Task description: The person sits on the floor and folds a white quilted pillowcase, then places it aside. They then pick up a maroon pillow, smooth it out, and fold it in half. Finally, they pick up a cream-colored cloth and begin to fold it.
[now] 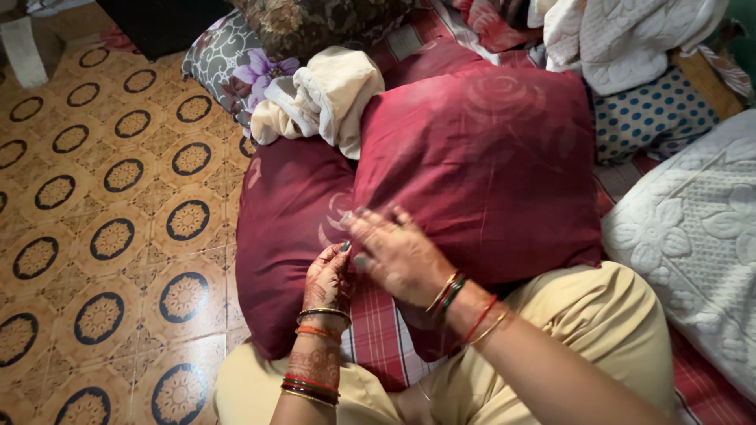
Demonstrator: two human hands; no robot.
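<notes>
Two maroon pillows are handled on a bed edge by two bare hands.

The right hand (398,252) is laid flat, fingers spread and released, on the upper pillow (480,165). The left hand (329,279) is curled at that pillow's lower corner, just beside the right; whether anything is pinched cannot be told. The lower pillow (287,228) is partly covered beneath both hands. A cream cloth (331,98) is bunched beyond them.
</notes>
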